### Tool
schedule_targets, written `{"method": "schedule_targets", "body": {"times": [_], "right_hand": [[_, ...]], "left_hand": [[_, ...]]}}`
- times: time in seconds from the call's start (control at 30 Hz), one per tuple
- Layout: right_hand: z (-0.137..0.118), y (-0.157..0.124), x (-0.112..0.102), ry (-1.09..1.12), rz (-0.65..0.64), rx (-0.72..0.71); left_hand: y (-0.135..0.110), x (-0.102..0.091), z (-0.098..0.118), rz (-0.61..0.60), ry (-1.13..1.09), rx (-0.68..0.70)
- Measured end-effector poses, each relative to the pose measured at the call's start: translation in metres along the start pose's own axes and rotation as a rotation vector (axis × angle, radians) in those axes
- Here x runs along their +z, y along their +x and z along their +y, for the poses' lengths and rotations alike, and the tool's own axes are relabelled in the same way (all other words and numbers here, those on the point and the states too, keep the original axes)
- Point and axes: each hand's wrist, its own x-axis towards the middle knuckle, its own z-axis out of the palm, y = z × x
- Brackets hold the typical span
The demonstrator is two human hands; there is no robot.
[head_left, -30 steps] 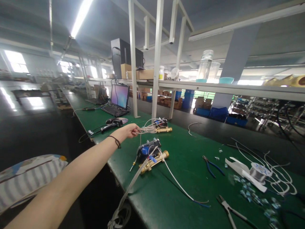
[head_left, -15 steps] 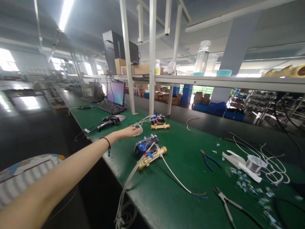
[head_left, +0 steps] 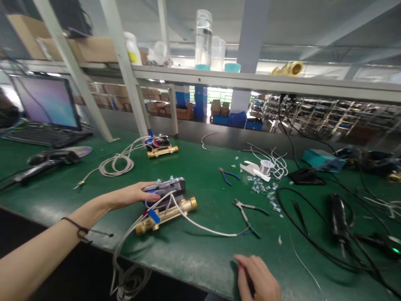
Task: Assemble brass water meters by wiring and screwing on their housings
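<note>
My left hand (head_left: 138, 195) grips the near brass-bodied meter (head_left: 166, 209) by its dark head, thumb in front and the other fingers partly hidden behind. The meter lies on the bench with a threaded brass end at the right. A blue tag (head_left: 154, 216) and pale cables hang from it; one white cable (head_left: 206, 228) runs right to bare coloured wire ends. My right hand (head_left: 258, 278) is low at the front edge, loosely curled, with a gap between thumb and fingers and nothing visible in it. Nearest to it are grey-handled cutters (head_left: 246, 209).
A second brass meter (head_left: 162, 151) with coiled cable (head_left: 120, 165) lies farther back. Blue-handled pliers (head_left: 229, 176), a solder spool (head_left: 267, 167) and small clear scraps (head_left: 260, 184) lie at centre right. A black power screwdriver (head_left: 338, 221) and cords occupy the right; a scanner (head_left: 50, 163) sits left.
My left hand has left the far meter's coiled cable and come to the near meter, taking hold of its head. My right hand has come into view. The view has turned right.
</note>
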Motion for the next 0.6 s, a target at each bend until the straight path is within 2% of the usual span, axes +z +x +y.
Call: {"method": "schedule_targets", "body": {"times": [0.13, 0.23, 0.43, 0.5, 0.6], "right_hand": [[0.036, 0.043, -0.027, -0.132, -0.126, 0.13], [0.057, 0.07, -0.028, -0.203, -0.214, 0.195], [0.064, 0.086, -0.005, -0.103, -0.281, 0.229], [0.063, 0.088, -0.008, -0.033, -0.259, 0.253], [0.065, 0.094, -0.028, 0.085, -0.166, 0.355]], "left_hand": [[-0.002, 0.04, 0.021, -0.216, 0.037, 0.105], [-0.003, 0.072, 0.038, -0.307, 0.058, 0.162], [0.003, 0.122, 0.067, -0.374, 0.111, 0.285], [0.002, 0.131, 0.076, -0.38, 0.142, 0.3], [-0.004, 0.137, 0.09, -0.336, 0.24, 0.359]]}}
